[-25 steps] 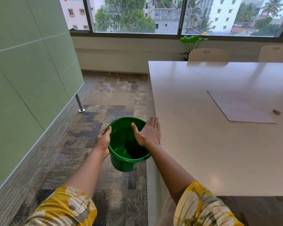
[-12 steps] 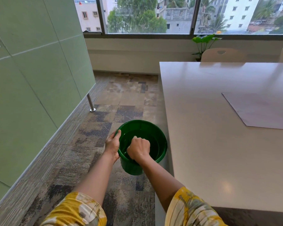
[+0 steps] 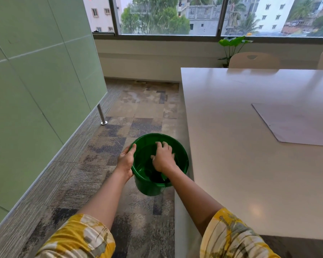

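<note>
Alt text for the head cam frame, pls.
A person's left hand grips the rim of a green bucket while the right hand reaches inside it, fingers spread. The bucket is beside a white table, above patterned carpet.

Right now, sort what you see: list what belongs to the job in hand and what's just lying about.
In the job: bucket, left hand gripping its rim, right hand reaching inside it.
Lying about: table, sheet lying on it, chair, plant by the window.
</note>
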{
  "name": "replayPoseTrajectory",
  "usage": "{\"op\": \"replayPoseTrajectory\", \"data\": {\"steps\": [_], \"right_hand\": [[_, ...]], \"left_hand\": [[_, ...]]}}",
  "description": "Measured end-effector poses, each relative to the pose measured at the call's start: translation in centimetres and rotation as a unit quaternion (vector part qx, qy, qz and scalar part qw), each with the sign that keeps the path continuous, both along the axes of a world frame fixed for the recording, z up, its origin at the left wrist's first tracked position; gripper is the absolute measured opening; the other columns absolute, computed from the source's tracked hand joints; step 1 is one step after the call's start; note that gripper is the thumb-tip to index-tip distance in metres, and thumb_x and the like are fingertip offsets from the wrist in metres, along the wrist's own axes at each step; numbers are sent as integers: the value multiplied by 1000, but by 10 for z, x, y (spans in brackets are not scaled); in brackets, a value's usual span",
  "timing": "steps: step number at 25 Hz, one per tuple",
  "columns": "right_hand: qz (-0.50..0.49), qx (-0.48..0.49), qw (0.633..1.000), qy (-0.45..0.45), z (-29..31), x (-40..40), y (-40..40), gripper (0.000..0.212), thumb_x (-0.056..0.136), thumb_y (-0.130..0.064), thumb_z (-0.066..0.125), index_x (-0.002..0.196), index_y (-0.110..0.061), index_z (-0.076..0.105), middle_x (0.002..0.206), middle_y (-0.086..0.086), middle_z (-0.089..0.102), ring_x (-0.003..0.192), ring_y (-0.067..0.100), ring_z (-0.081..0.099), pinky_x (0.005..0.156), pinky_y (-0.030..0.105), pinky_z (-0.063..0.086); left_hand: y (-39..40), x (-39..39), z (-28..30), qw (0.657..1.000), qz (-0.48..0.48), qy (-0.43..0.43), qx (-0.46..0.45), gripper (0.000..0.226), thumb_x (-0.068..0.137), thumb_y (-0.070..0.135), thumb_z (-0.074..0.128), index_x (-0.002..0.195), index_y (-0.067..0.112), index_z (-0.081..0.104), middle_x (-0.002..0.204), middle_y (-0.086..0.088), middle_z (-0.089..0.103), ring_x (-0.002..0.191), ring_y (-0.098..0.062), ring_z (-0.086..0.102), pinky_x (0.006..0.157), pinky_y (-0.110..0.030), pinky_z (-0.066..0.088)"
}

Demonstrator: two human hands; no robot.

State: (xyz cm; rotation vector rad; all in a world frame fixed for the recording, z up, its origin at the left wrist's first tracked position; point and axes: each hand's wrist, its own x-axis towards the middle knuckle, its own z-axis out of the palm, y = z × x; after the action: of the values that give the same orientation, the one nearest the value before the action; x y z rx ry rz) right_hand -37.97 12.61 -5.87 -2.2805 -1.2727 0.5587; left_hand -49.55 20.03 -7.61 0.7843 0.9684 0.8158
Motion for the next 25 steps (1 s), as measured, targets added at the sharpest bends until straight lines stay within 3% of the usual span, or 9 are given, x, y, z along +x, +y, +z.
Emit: {"op": "replayPoseTrajectory", "data": {"steps": [3, 6, 11, 15, 25], "right_hand": [[-76, 179, 981, 4, 30, 30, -14, 54, 100, -30, 53, 147, -10, 36, 147, 11, 42, 137, 27, 37, 114, 40, 31], [-164, 223, 960, -42, 48, 79, -41, 61, 102, -34, 47, 154, -13, 23, 152, 10, 39, 138, 29, 36, 115, 43, 27], [-259, 43, 961, -93, 29, 157, -113, 73, 103, -48, 32, 156, -2, 10, 164, 17, 11, 151, 31, 9, 123, 41, 5], [-212, -94, 964, -127, 22, 168, -125, 89, 97, -66, 16, 156, 0, 2, 165, 16, -5, 152, 29, -5, 123, 41, -4], [-82, -75, 983, -145, 27, 76, -82, 96, 91, -74, -1, 155, -3, -7, 164, 14, -11, 152, 24, -10, 124, 38, -1]], "left_hand": [[4, 2, -1, 1000, -3, 6, 3, 30, 102, 20, 55, 130, 13, 62, 123, -19, 66, 111, -41, 64, 86, -56, 54], [5, 4, -2, 1000, -8, 14, 7, 29, 102, 20, 55, 129, 14, 64, 122, -17, 67, 112, -41, 63, 88, -59, 53], [5, 2, -2, 1000, -8, 19, 11, 30, 102, 21, 54, 130, 15, 63, 125, -18, 66, 114, -42, 62, 94, -68, 48], [2, 2, -2, 999, -2, 29, 15, 30, 102, 22, 55, 130, 16, 63, 124, -17, 67, 113, -41, 63, 93, -66, 50], [-11, -3, -6, 999, 22, 31, 4, 23, 102, 23, 56, 121, 18, 67, 122, -14, 68, 109, -38, 65, 81, -55, 57]]}}
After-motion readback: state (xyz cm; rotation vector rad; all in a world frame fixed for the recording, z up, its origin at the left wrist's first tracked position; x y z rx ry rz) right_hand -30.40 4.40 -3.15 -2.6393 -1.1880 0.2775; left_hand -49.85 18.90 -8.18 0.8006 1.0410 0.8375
